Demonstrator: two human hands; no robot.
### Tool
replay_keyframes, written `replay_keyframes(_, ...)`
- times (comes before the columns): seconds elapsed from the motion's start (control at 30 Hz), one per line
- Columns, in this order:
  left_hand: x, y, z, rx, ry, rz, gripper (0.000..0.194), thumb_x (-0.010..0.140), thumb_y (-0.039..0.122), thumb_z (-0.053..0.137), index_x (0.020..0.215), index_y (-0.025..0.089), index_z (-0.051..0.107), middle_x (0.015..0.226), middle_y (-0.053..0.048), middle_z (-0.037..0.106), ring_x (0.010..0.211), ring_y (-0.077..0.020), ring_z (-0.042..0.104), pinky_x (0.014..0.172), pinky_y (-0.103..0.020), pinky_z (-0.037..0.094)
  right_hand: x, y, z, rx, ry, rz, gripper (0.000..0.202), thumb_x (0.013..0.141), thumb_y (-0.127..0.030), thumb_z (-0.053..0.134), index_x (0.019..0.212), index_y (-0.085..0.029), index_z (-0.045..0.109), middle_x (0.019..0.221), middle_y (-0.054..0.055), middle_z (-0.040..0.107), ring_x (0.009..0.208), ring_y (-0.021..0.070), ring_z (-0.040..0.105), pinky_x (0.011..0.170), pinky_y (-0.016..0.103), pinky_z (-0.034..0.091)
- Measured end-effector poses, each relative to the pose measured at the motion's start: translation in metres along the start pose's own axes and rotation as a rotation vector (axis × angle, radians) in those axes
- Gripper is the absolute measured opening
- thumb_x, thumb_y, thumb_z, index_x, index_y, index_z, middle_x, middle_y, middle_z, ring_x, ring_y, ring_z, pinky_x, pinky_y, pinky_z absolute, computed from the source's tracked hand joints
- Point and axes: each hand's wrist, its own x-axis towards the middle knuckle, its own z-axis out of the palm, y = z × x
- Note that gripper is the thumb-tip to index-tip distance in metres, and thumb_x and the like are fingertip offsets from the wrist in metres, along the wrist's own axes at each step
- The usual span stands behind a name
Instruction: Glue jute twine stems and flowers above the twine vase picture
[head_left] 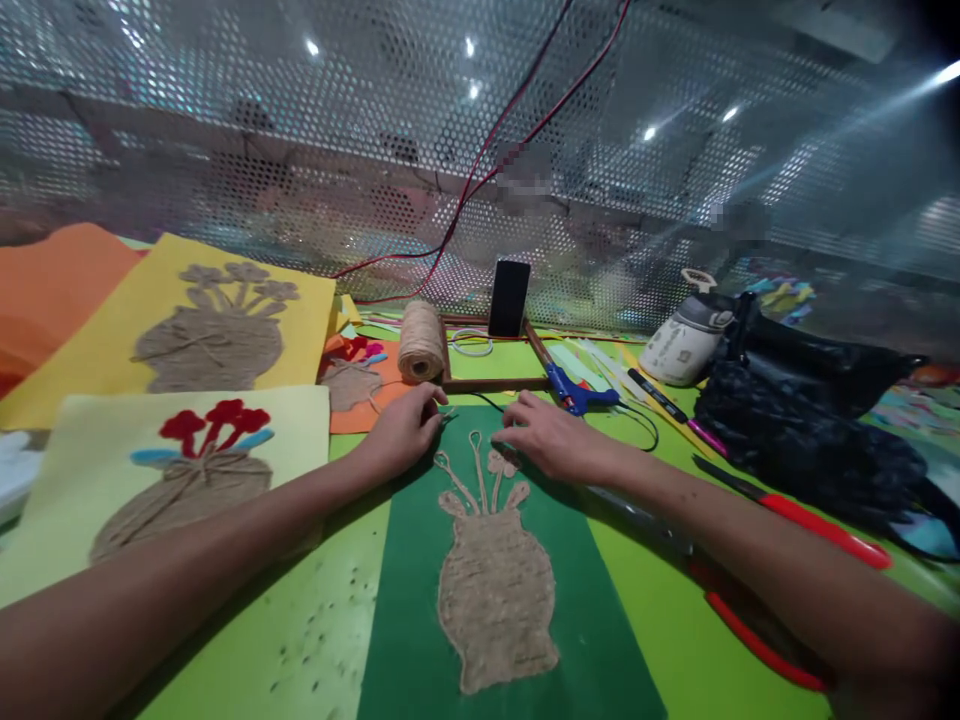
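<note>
A dark green sheet lies before me, bearing a vase shape covered in brown twine. Twine stems and leaves rise from it: two end in loops, and a third carries a twine flower. My left hand is above the left loop, thumb and fingertips brought together at a small pale piece I cannot make out. Just beside the twine flower, my right hand has loosely bent fingers, apart from each other, with nothing visible in them. Whether its fingertips touch the flower is unclear.
Twine-vase pictures on yellow and pale sheets lie left. Behind are a twine spool, phone and blue glue gun. At right are a bottle, black bag, marker and red-handled scissors.
</note>
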Motion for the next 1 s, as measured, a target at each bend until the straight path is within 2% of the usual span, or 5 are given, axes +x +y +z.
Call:
replay_keyframes(0.17,-0.001,-0.002,0.001,0.006,-0.008,0.015,0.016,0.085,0.028,0.050,0.098,0.019,0.055,0.076,-0.001,0.060,0.070,-0.0179,0.056,0.064,-0.029,0.043,0.010,0.011,0.008,0.087,-0.052,-0.046,0.014,0.093,-0.019,0.053,0.091,-0.017,0.067,0.102,0.011,0.062,0.098,0.0246,0.047,0.087,0.040,0.043)
replay_keyframes(0.3,-0.001,-0.002,0.002,-0.010,-0.021,0.006,0.016,0.085,0.027,0.051,0.098,0.019,0.055,0.078,-0.002,0.061,0.071,-0.0183,0.056,0.065,-0.029,0.043,0.009,0.011,0.009,0.170,-0.055,0.000,0.014,0.094,-0.017,0.050,0.084,-0.016,0.060,0.094,0.010,0.059,0.090,0.0224,0.049,0.081,0.037,0.043)
replay_keyframes(0.63,-0.001,0.002,-0.001,-0.023,-0.062,-0.024,0.015,0.086,0.027,0.050,0.097,0.019,0.055,0.080,-0.003,0.061,0.071,-0.0192,0.056,0.065,-0.030,0.042,-0.009,0.031,-0.020,0.425,-0.017,0.218,0.015,0.099,-0.023,0.039,0.090,-0.018,0.050,0.071,0.001,0.062,0.060,0.0125,0.055,0.058,0.024,0.043)
replay_keyframes(0.83,-0.001,0.001,-0.001,-0.011,-0.066,-0.028,0.018,0.087,0.028,0.050,0.101,0.019,0.056,0.084,-0.005,0.064,0.076,-0.0203,0.059,0.068,-0.032,0.046,-0.012,0.038,-0.021,0.379,-0.020,0.203,0.017,0.093,-0.018,0.051,0.105,-0.015,0.063,0.094,0.009,0.067,0.083,0.0184,0.060,0.076,0.033,0.046)
replay_keyframes(1.0,0.000,0.000,-0.001,0.010,-0.063,-0.020,0.022,0.086,0.033,0.050,0.102,0.018,0.057,0.083,-0.004,0.063,0.074,-0.0203,0.058,0.067,-0.031,0.045,-0.017,0.030,-0.023,0.267,-0.196,0.126,0.032,0.089,-0.017,0.060,0.121,-0.017,0.060,0.105,0.010,0.063,0.096,0.0219,0.058,0.085,0.035,0.045)
